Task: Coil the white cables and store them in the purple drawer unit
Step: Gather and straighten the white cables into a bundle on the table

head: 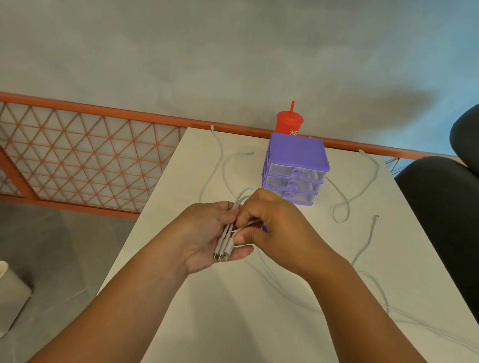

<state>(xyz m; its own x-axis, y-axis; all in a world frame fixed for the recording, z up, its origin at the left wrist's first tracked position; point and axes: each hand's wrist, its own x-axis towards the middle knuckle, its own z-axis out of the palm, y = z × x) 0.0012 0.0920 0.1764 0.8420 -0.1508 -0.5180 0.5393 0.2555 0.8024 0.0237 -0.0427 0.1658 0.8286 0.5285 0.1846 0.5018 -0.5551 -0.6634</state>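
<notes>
The left hand clasps a bundle of white cables; the right hand pinches its strands, near the purple drawer unit; loose cables lie right.

Bare white tabletop near front open; loose white cables sprawl right; purple plastic drawer unit blocks the back, red lidded cup just behind.

Grey wall, orange lattice railing, white table
</notes>
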